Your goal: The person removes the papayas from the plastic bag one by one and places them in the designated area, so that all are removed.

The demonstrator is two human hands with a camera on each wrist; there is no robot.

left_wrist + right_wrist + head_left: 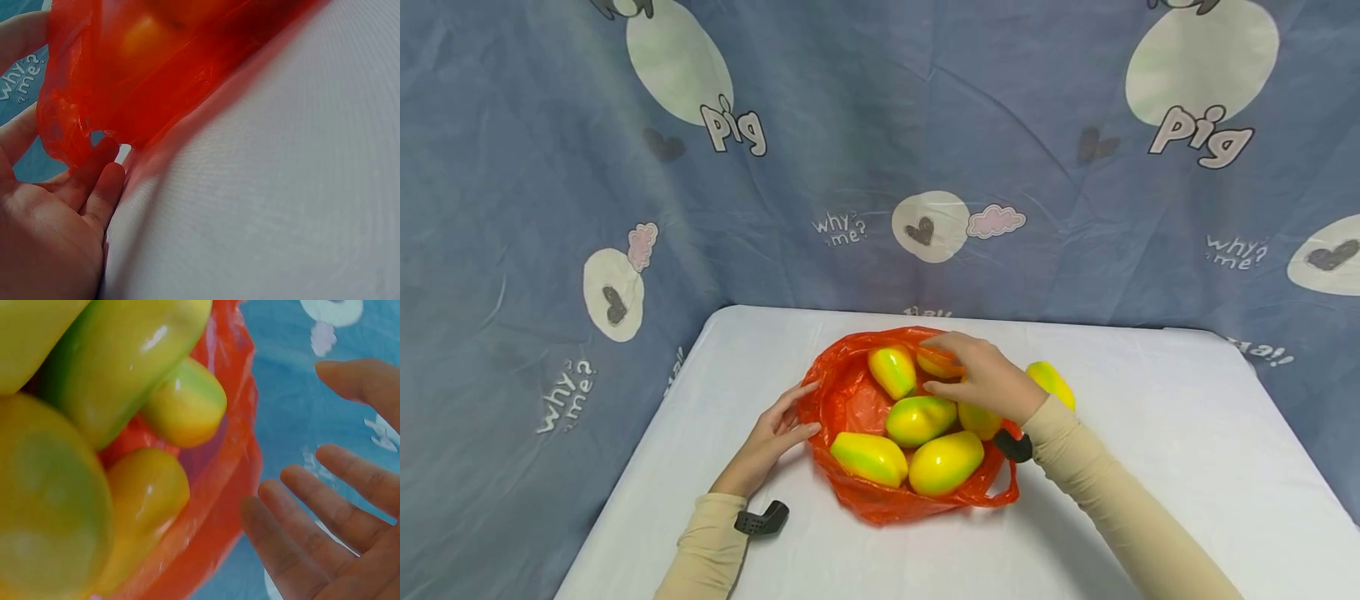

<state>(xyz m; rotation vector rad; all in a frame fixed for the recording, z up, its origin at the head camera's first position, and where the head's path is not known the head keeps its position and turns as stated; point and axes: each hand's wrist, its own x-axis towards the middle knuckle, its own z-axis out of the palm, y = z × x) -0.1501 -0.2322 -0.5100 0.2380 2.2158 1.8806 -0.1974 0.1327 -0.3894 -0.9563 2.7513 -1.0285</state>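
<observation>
A red plastic bag (867, 408) lies open on the table with several glossy yellow-green mangoes (943, 464) inside. My left hand (765, 442) holds the bag's left rim; in the left wrist view, fingers (107, 190) lie on both sides of the thin red plastic. Over the bag's back right side hovers my right hand (988, 375), its fingers extended and nothing in its grasp. The right wrist view shows that hand (331, 544) apart from the mangoes (187, 406). Another mango (1051, 383) is outside the bag at the right, partly hidden by the right hand.
The bag rests on a white-covered table (1172, 433). Behind and to the left hangs a blue printed cloth (820, 150). One bag handle (1003, 492) loops out at the front right. Black wrist devices (763, 519) sit on both wrists.
</observation>
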